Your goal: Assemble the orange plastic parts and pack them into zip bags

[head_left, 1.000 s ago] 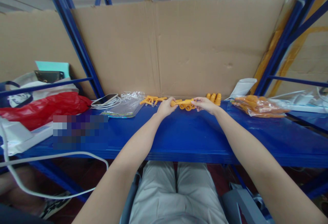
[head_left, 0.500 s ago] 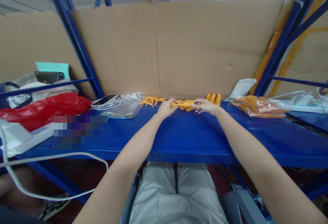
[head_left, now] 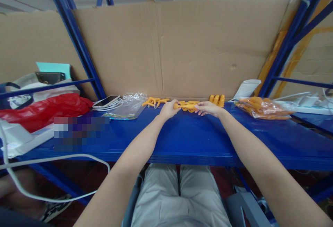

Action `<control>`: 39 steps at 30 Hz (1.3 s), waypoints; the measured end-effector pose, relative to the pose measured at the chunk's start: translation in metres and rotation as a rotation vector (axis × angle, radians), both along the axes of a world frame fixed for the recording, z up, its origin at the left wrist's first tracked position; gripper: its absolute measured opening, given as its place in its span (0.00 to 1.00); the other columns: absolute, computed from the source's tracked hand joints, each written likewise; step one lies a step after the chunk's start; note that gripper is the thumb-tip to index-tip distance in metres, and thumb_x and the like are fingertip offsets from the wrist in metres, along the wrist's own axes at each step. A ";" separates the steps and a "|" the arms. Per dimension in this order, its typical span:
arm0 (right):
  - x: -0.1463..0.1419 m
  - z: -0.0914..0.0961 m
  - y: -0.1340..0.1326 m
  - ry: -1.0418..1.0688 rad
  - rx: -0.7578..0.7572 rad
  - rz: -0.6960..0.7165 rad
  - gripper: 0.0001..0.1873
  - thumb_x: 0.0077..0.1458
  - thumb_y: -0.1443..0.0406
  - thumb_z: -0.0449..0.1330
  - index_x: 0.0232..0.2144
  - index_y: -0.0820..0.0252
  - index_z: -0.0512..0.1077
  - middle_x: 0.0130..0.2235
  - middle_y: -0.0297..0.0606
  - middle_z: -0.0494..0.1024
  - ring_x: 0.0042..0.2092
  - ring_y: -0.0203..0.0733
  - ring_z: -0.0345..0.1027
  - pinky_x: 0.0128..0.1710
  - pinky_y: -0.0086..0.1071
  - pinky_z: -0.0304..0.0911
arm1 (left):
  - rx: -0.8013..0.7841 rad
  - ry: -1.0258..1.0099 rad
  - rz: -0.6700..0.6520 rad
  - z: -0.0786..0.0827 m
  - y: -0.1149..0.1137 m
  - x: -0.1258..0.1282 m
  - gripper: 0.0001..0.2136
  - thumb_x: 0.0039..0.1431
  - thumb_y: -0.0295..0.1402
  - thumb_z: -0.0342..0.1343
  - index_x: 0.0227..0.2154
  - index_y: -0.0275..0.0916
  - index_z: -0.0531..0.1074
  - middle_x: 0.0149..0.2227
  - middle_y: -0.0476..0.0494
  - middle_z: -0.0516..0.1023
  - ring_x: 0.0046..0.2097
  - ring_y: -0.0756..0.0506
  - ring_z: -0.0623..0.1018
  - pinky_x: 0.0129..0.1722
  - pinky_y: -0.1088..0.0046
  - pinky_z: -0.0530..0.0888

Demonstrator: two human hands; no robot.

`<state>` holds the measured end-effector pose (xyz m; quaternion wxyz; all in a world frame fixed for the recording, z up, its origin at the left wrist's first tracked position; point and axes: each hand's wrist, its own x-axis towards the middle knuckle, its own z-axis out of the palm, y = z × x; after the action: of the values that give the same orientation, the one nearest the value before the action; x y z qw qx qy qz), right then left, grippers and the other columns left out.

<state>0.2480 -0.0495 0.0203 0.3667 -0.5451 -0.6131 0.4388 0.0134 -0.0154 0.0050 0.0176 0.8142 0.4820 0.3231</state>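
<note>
My left hand (head_left: 169, 110) is closed around the left end of an orange stick-like piece (head_left: 187, 106) at the back of the blue table (head_left: 192, 137). The same piece's right end is pinched between the fingertips of my right hand (head_left: 209, 108). Its exact kind is too small to make out. Round orange parts (head_left: 191, 110) show just beneath it. To the left of my left hand lie several branched orange pieces (head_left: 154, 101) with small metal bits. Thick orange cylinders (head_left: 216, 99) stand in a group just behind my right hand.
A clear bag of orange parts (head_left: 264, 108) lies at the right. On the left are a clear plastic bag (head_left: 127, 107), a phone (head_left: 109, 100) on a coiled white cable, and a red bag (head_left: 49, 111). Cardboard (head_left: 197, 46) backs the table between blue posts (head_left: 80, 43).
My right hand has shifted very slightly at the piece's right end. Both hands keep their hold, and the other things stay where they were.
</note>
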 end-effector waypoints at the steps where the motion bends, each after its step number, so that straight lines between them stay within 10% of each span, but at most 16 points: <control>1: 0.000 0.000 0.000 -0.007 0.001 0.000 0.07 0.59 0.62 0.63 0.33 0.60 0.73 0.30 0.38 0.79 0.25 0.32 0.68 0.26 0.23 0.66 | -0.002 -0.006 -0.006 0.000 0.000 0.000 0.10 0.56 0.34 0.60 0.42 0.41 0.73 0.25 0.51 0.76 0.33 0.44 0.78 0.31 0.74 0.67; 16: -0.003 0.003 -0.001 -0.019 0.057 0.004 0.22 0.52 0.48 0.66 0.24 0.60 0.70 0.23 0.39 0.75 0.24 0.35 0.68 0.27 0.29 0.66 | -0.033 -0.051 -0.040 0.000 -0.001 0.000 0.10 0.57 0.32 0.60 0.41 0.39 0.72 0.23 0.52 0.75 0.31 0.46 0.78 0.31 0.75 0.67; 39: -0.005 0.005 0.001 -0.071 0.204 -0.043 0.15 0.51 0.55 0.69 0.32 0.61 0.75 0.27 0.37 0.77 0.25 0.32 0.68 0.25 0.25 0.64 | -0.048 -0.104 -0.062 -0.003 0.003 -0.001 0.09 0.56 0.32 0.60 0.39 0.39 0.71 0.22 0.54 0.73 0.27 0.48 0.76 0.29 0.76 0.68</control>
<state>0.2426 -0.0484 0.0253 0.4075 -0.5331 -0.6556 0.3464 0.0126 -0.0127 0.0024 0.0723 0.8102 0.4627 0.3526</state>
